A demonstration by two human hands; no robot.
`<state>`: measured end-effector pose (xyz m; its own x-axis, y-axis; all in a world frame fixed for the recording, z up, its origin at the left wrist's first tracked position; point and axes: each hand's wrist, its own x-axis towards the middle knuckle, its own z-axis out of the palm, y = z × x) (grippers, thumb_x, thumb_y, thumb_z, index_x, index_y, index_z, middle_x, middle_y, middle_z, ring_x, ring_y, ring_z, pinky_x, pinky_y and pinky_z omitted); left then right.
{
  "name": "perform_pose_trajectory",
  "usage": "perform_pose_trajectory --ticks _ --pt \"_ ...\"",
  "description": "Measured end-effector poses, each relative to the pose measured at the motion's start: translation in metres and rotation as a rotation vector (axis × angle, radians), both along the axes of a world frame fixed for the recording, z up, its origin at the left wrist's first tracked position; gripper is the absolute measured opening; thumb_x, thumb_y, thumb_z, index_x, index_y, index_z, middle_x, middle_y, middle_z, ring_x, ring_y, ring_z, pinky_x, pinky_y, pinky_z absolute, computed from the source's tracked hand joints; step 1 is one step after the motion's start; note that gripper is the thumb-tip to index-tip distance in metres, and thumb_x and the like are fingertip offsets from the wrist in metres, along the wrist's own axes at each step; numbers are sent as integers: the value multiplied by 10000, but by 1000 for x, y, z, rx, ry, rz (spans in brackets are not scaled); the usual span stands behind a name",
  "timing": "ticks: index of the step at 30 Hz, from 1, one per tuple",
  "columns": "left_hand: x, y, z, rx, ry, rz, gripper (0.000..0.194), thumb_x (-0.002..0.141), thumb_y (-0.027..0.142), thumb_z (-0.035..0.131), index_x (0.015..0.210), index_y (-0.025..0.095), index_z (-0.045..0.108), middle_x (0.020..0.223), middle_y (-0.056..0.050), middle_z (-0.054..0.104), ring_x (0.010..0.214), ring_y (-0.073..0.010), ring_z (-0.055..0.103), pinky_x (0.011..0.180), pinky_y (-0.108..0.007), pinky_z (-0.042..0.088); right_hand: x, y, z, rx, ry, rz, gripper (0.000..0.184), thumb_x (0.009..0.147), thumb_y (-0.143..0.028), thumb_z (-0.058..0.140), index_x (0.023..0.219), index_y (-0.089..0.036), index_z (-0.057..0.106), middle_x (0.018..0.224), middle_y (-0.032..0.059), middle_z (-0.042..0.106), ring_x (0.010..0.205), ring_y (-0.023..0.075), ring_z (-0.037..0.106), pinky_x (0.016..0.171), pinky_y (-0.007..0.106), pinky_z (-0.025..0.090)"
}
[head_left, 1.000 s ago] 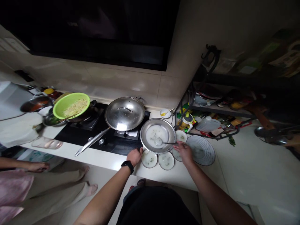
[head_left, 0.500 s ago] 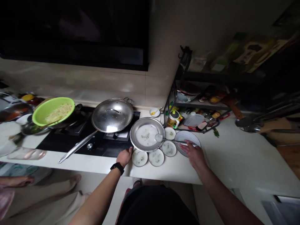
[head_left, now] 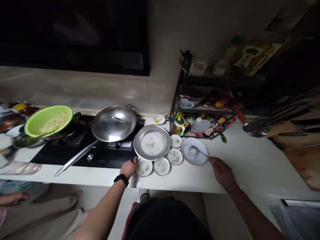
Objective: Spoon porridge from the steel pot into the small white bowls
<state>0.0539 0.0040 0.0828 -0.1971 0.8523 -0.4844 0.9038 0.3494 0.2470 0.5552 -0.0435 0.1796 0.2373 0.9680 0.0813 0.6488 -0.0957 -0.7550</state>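
Note:
My right hand pinches the handle of a ladle, whose bowl rests over a blue-patterned bowl with white liquid in its middle. Left of that stands a steel basin holding white liquid with green bits. Beside the basin's lower left rim is my left hand, fingers curled in; whether it grips the rim is hidden. Several small dishes with whitish, green-flecked contents sit around the basin, among them a front dish, a left dish and a right dish.
A lidded pan stands on the black hob, its handle reaching over the front edge. Further left is a green basin of pale shreds. A seasoning rack stands behind. Another person's hand shows at lower left.
My right hand has moved right, carrying the ladle from the steel basin's edge to the blue-patterned bowl, where white liquid now shows. The view has shifted slightly; my left hand stays beside the basin.

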Motion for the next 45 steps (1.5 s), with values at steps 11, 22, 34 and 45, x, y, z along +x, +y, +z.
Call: perform_pose_trajectory --ticks 11,22,34,45 --pt "-2 -7 -2 25 -29 -2 603 1049 502 228 1049 121 696 1108 -204 765 1093 -286 716 905 -335 494 -124 49 4 240 -60 409 327 1003 -371 470 1127 -242 743 1157 95 762 1112 261 700 1019 437 548" --pt "-5 -8 3 7 -78 5 614 1047 539 226 1043 142 696 1088 -193 769 1094 -290 714 886 -346 487 -206 101 -75 -140 632 61 447 799 -632 677 983 -226 709 853 91 792 869 303 772 877 475 602" --pt "-12 -8 2 9 -116 4 592 1045 536 246 1017 159 701 1055 -179 777 1059 -282 723 871 -340 489 -192 86 -60 -211 964 -139 425 708 -519 835 914 -185 673 764 84 767 792 283 790 855 451 640" --pt "-12 -5 -1 18 -83 -52 595 1046 512 226 968 160 699 1027 -187 779 1037 -295 733 864 -350 495 -56 47 -6 23 999 -386 478 515 -436 981 764 -156 685 893 82 766 756 289 783 833 494 656"
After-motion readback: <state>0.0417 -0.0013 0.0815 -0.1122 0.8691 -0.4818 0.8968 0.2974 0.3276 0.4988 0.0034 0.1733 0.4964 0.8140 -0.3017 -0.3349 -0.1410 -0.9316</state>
